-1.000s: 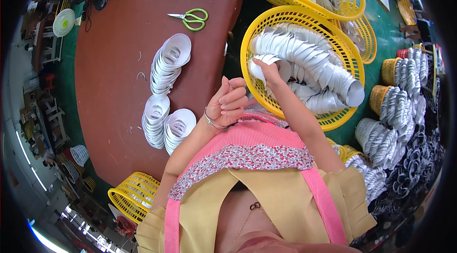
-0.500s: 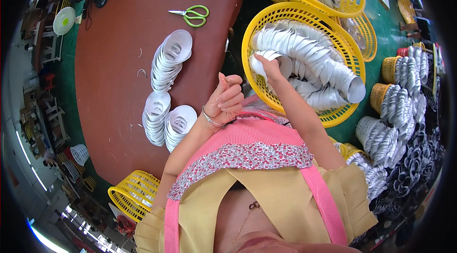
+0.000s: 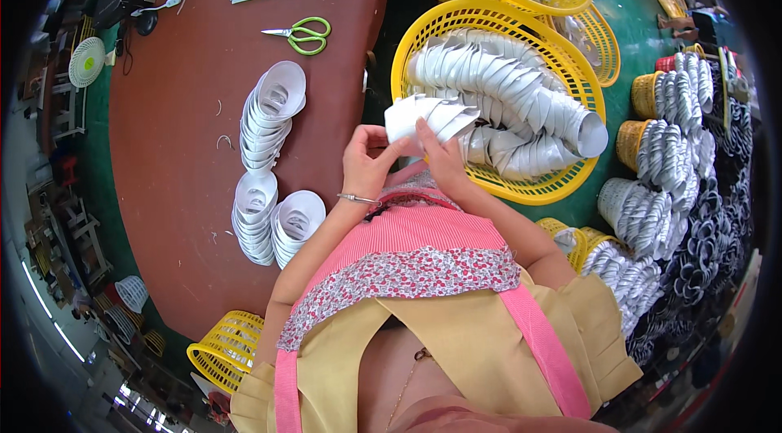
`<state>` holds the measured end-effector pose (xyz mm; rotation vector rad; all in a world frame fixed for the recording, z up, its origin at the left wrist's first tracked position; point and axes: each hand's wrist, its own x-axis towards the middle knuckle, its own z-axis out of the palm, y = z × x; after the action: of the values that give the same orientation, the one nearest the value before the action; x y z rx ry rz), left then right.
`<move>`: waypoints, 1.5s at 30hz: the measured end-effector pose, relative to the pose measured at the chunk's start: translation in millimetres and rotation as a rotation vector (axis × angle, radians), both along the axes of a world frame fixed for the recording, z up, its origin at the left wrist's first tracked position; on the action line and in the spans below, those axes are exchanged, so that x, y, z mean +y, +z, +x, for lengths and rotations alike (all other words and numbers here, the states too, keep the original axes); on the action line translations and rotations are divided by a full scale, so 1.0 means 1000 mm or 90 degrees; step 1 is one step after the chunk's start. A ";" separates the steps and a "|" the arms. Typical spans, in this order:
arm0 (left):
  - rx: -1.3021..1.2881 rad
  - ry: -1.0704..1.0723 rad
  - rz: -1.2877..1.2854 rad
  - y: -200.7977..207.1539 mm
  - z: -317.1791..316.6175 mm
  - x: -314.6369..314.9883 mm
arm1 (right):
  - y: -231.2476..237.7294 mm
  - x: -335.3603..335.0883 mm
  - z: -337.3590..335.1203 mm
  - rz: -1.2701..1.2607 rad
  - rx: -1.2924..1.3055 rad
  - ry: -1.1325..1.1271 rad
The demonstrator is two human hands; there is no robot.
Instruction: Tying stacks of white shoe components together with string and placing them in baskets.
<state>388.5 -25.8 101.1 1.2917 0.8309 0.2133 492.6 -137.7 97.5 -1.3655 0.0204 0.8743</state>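
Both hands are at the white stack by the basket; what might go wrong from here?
1. The white stack is up against the right hand, with the left hand at its lower left; a loose grip might let pieces drop.
2. Its right-end edges look fanned out, so they could catch.
3. The left forearm passes close to the nearest table stack and could knock it.

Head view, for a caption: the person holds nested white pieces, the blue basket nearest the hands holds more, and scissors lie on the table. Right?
Not quite: the basket is yellow, not blue, as the head view shows. The held white pieces and the scissors on the table are right.
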 end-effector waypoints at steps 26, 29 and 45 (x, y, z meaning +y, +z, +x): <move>-0.250 0.251 -0.338 -0.028 -0.102 0.044 | -0.003 0.075 -0.018 0.096 -0.136 0.380; -0.173 0.357 -0.379 -0.067 -0.135 0.040 | -0.056 0.112 -0.034 -0.026 -0.380 0.644; 0.011 0.569 -0.378 -0.146 -0.166 0.039 | -0.097 0.153 -0.118 -0.102 -0.691 0.592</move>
<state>222.6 13.3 -45.2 0.3077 1.3276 0.6067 374.6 15.7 0.0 -1.8683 -1.4964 0.7476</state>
